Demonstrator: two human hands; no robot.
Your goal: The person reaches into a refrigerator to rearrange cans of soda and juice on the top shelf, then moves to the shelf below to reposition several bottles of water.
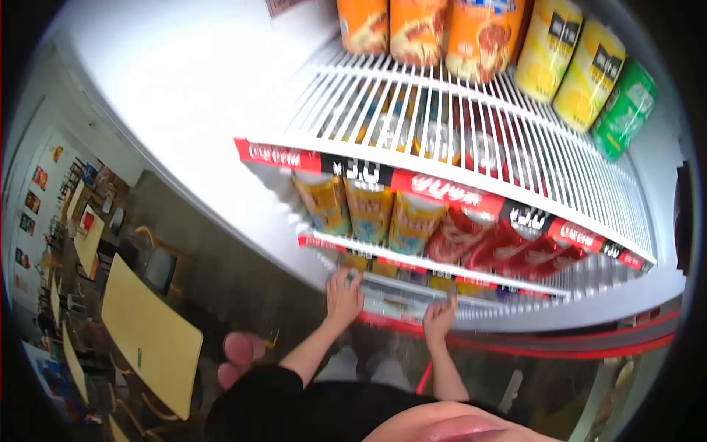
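Observation:
Both my hands reach into the lower part of an open drinks cooler. My left hand (343, 298) is at the left end of a low shelf, its fingers apart near the front edge. To its right, my right hand (440, 318) has curled fingers with one finger raised towards the same low shelf; whether it grips anything is hidden. Above my hands, a shelf rail (412, 259) with price labels fronts yellow cans (368, 210) and red cans (501, 247). Small items behind the low rails are blurred.
The upper wire shelf (456, 121) carries orange bottles (416, 29), yellow cans (549, 48) and a green can (624, 109). Its red-labelled edge (442, 188) juts out above my hands. At left, tables (151, 331) and chairs (158, 261) stand on a dark floor. Pink round objects (239, 350) are beside me.

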